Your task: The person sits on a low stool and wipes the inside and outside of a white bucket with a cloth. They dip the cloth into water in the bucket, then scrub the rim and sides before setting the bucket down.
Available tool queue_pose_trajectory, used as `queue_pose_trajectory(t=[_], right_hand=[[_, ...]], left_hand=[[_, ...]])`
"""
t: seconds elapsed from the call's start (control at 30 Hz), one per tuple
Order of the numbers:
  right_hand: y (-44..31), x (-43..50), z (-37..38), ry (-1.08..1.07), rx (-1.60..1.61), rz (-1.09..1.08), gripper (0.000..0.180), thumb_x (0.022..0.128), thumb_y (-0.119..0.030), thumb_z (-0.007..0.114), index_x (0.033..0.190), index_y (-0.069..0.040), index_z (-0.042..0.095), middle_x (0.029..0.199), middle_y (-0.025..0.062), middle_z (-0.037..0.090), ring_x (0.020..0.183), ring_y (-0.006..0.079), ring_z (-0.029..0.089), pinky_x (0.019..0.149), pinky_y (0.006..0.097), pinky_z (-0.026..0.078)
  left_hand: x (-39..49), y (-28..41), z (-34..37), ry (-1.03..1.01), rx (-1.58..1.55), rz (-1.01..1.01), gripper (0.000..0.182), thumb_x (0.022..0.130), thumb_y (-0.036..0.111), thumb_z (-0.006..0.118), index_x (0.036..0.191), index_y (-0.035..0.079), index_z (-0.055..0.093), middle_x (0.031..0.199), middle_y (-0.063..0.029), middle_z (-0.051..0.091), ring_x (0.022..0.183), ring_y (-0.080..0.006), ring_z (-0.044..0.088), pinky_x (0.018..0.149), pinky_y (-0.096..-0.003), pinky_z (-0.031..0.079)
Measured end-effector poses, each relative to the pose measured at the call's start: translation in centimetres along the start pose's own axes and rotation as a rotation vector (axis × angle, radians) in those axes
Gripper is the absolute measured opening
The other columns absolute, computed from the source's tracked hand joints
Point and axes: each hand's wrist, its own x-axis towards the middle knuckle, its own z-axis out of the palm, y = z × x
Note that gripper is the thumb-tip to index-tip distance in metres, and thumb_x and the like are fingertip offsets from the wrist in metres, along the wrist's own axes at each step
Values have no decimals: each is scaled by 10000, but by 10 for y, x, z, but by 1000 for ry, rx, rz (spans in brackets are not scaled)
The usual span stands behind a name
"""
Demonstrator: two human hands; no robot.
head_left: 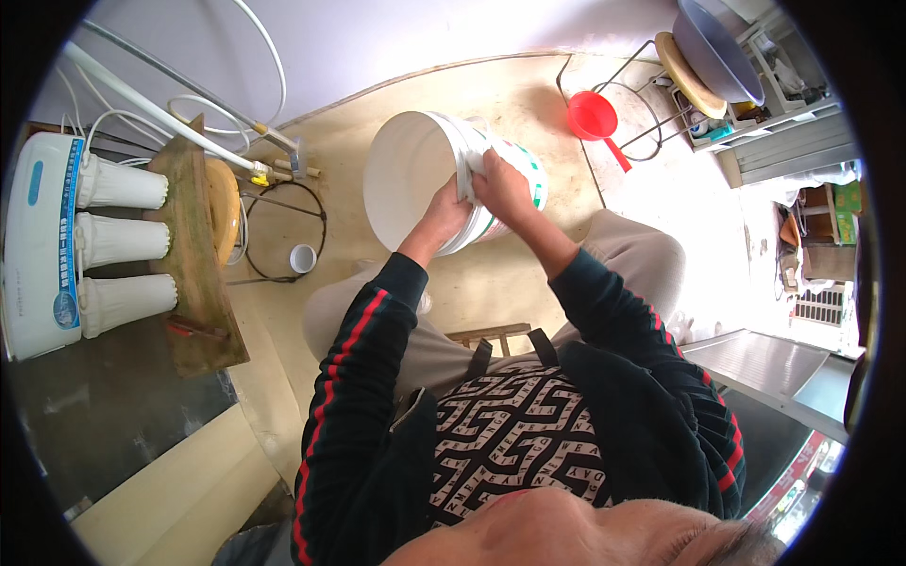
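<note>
A white plastic bucket (pixel 409 177) lies tipped on the floor in front of me, its mouth turned to the left. Green and red printing shows on its outer wall. Across the bucket's rim runs a white cloth (pixel 471 159), bunched where my hands meet. My left hand (pixel 447 206) grips the cloth at the rim, its fingertips partly hidden. Close beside it, my right hand (pixel 504 185) is closed around the same cloth on the bucket's outer side. What lies under both palms cannot be seen.
At the right, a red dipper (pixel 593 117) rests by a wire stand (pixel 658 127). A grey basin (pixel 718 53) leans near a shelf. Leftward are a water purifier (pixel 42 240), a wooden board (pixel 187 283), hoses and a white cup (pixel 303 259).
</note>
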Motion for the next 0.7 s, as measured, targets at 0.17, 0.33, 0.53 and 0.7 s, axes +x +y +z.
queue_pose_trajectory(t=[0.17, 0.33, 0.53, 0.7], right_hand=[[7, 15, -3, 92, 0, -29, 246, 847, -217, 590, 969, -8, 549, 926, 242, 670, 901, 429, 644, 797, 507, 500], [1, 95, -15, -95, -46, 20, 327, 865, -277, 593, 1031, 5, 597, 975, 246, 682, 939, 425, 646, 825, 483, 507], [4, 11, -5, -53, 18, 25, 268, 849, -216, 581, 1005, -1, 547, 896, 258, 681, 863, 434, 660, 791, 497, 511], [6, -5, -5, 3, 81, -70, 249, 887, -227, 599, 951, 5, 531, 822, 267, 653, 818, 449, 647, 743, 495, 507]], left_hand=[[-6, -3, 12, 12, 217, -71, 577, 892, 43, 493, 1459, 14, 388, 1408, -243, 518, 1339, -389, 459, 1115, -403, 351], [-3, -15, 14, -1, 195, -93, 591, 890, 111, 519, 1459, 20, 387, 1357, -280, 540, 1295, -425, 488, 1091, -418, 373], [7, -25, 4, 112, 208, -21, 518, 918, 17, 489, 1433, 23, 433, 1333, -155, 588, 1248, -256, 543, 1068, -347, 399], [3, -20, -3, 52, 6, -48, 505, 936, -3, 494, 1436, 40, 444, 1370, -111, 562, 1269, -213, 516, 1067, -330, 399]])
